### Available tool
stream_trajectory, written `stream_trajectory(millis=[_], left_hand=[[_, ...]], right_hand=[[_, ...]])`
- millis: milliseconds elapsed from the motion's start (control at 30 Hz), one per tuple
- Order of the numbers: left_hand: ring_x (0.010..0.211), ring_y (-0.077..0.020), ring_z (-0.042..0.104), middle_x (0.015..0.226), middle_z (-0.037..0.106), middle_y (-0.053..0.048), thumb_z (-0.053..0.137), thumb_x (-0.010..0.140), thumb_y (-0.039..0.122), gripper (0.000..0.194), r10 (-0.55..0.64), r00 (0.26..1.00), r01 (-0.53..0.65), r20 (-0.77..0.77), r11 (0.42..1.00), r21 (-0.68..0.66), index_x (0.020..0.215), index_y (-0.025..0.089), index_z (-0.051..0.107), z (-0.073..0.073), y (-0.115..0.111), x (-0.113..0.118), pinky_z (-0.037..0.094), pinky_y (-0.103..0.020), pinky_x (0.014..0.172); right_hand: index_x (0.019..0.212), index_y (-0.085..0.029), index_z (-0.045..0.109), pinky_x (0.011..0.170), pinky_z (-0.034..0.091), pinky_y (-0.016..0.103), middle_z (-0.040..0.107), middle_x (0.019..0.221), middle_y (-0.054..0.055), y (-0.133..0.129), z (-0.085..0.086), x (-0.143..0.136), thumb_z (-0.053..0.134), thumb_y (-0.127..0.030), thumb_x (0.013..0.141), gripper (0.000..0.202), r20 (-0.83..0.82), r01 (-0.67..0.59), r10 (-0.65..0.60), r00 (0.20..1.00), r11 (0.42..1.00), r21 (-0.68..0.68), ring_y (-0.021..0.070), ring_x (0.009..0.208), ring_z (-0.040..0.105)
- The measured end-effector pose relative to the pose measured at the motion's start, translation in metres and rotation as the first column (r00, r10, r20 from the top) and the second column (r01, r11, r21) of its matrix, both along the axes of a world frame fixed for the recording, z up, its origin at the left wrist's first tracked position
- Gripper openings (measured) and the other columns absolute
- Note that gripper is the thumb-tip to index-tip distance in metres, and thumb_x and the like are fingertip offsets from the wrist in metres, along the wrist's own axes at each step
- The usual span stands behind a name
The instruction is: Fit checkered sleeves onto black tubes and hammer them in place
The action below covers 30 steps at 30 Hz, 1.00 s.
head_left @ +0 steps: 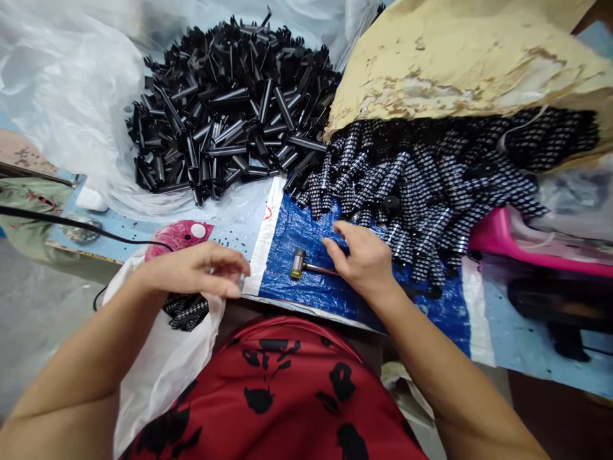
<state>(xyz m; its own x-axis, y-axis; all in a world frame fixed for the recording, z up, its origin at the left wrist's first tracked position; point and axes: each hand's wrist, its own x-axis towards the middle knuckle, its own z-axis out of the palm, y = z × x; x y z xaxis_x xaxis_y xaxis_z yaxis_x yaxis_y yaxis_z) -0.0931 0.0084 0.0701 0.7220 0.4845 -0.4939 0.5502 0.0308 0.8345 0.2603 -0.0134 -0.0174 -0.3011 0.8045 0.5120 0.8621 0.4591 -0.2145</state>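
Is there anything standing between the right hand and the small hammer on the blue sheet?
Nothing visible does: in this view the right hand overlaps the handle end of the small hammer; whether they touch is unclear.

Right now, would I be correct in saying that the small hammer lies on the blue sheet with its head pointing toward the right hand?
Not quite: the head camera view shows the small hammer on the blue sheet, but its handle points toward the right hand; its metal head is at the opposite end.
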Motion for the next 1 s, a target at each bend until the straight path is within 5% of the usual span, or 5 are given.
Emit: stream_trajectory(millis=[233,367,533,833,1000], left_hand=[[0.07,-0.0136,0.055,0.08,0.066,-0.006,0.062,0.093,0.033,0.021,0.623,0.765,-0.619,0.167,0.637,0.459,0.087,0.013,0.066,-0.035,0.079,0.09,0.042,-0.028,0.067],[0.084,-0.0196,0.061,0.09,0.071,-0.009,0.065,0.093,0.037,0.025,0.616,0.783,-0.448,0.081,0.469,0.762,0.094,0.013,0.07,-0.039,0.144,0.134,0.044,-0.033,0.078],[0.101,-0.0286,0.066,0.102,0.074,-0.015,0.055,0.089,0.016,0.025,0.509,0.821,-0.105,-0.259,0.58,0.808,0.101,0.013,0.077,-0.037,0.182,0.156,0.046,-0.038,0.088],[0.099,-0.0261,0.067,0.101,0.074,-0.014,0.055,0.09,0.02,0.024,0.477,0.825,-0.068,-0.305,0.619,0.783,0.096,0.012,0.077,-0.042,0.181,0.158,0.049,-0.036,0.089],[0.091,-0.0228,0.066,0.091,0.072,-0.012,0.056,0.083,0.015,0.009,0.617,0.78,-0.319,-0.105,0.537,0.781,0.081,0.015,0.065,-0.04,0.158,0.128,0.049,-0.036,0.084]], right_hand=[[0.137,-0.007,0.053,0.069,0.041,0.035,0.072,0.095,0.016,0.072,0.005,-0.056,0.058,-0.04,0.101,0.049,0.339,0.296,-0.182,0.923,0.899,-0.324,0.0271,0.084,0.067],[0.127,-0.011,0.058,0.066,0.04,0.033,0.073,0.094,0.012,0.067,0.008,-0.051,0.056,-0.033,0.098,0.036,0.251,0.335,-0.255,0.934,0.871,-0.359,0.0242,0.077,0.067],[0.111,-0.017,0.068,0.074,0.052,0.032,0.073,0.103,0.008,0.036,0.014,-0.008,0.062,-0.032,0.095,0.023,-0.276,0.102,-0.176,0.945,0.96,-0.262,0.0179,0.08,0.066],[0.091,-0.021,0.067,0.062,0.054,0.025,0.068,0.087,0.0,0.009,0.011,0.002,0.08,-0.072,0.074,0.055,-0.832,-0.285,-0.554,-0.037,0.804,-0.522,0.0111,0.069,0.063],[0.102,-0.022,0.062,0.071,0.06,0.032,0.064,0.083,-0.001,-0.004,0.026,-0.004,0.08,-0.073,0.074,0.061,-0.692,-0.489,-0.686,-0.226,0.694,-0.528,0.0153,0.076,0.066]])
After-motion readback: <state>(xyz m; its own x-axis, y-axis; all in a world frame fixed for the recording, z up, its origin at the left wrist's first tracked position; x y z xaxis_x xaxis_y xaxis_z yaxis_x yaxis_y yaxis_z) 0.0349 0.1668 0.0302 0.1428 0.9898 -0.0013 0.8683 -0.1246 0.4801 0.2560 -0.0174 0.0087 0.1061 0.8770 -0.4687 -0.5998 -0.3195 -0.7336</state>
